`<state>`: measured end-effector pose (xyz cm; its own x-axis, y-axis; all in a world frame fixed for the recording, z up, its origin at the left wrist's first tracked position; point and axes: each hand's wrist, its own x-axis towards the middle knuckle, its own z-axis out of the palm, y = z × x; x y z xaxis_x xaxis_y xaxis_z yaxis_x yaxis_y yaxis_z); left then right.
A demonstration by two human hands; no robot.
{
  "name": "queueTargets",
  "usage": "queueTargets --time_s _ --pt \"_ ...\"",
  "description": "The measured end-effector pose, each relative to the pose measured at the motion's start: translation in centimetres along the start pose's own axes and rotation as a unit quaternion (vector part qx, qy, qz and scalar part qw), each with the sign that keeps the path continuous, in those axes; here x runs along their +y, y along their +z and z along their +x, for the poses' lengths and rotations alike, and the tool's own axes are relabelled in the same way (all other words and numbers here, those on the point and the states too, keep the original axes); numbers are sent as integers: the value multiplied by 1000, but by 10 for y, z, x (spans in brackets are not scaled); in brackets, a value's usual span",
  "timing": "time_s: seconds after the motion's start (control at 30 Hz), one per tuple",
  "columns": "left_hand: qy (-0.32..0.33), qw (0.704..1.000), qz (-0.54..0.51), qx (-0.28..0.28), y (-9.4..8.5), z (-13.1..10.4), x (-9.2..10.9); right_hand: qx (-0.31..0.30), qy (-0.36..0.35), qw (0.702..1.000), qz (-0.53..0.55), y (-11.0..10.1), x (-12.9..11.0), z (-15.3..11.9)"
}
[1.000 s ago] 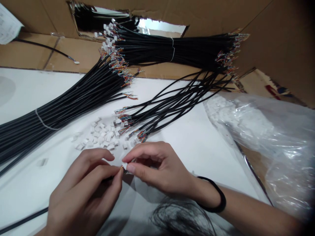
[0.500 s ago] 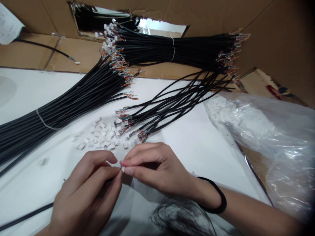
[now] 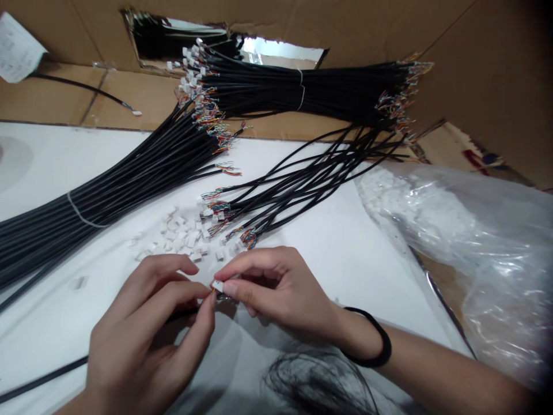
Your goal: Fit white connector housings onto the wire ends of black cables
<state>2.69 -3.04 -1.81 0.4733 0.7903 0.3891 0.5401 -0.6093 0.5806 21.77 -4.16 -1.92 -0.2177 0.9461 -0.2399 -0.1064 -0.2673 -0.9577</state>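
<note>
Between thumb and finger of my right hand is a small white connector. My left hand pinches thin coloured wires at the end of a black cable, right beside the connector. The cable runs under my left palm and off to the lower left. Whether the wires sit inside the connector cannot be made out. Just beyond my fingers lies a scatter of loose white connectors. Short loose black cables with bare coloured wire ends lie behind my right hand.
A tied bundle of black cables lies at the left. Another tied bundle lies at the back, against the cardboard wall. At the right is a clear plastic bag with white pieces. One labelled cable rests at the back left.
The white connector has turned and shows more of its face between my fingers. My left hand has shifted slightly left, its thumb lower. The view has moved a little.
</note>
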Motion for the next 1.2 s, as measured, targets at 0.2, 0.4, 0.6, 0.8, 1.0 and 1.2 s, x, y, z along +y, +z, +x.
queueTargets --time_s 0.2,0.4,0.6,0.8,1.0,1.2 --pt "18 1000 12 -21 -1 -1 -2 16 -6 1000 1 1 0 -1" --pt "10 999 33 -5 6 2 2 32 -32 997 -58 0 2 -2" --pt "-3 1000 18 -13 8 2 5 33 -103 988 -113 0 3 -1" --pt "4 1000 22 -17 7 2 4 23 -134 984 -116 -1 5 0" --pt "-53 998 -28 -20 4 2 5 27 -71 990 -118 -1 2 -1" --pt "-67 994 -87 -27 -1 2 7 0 -70 995 -67 -1 3 0"
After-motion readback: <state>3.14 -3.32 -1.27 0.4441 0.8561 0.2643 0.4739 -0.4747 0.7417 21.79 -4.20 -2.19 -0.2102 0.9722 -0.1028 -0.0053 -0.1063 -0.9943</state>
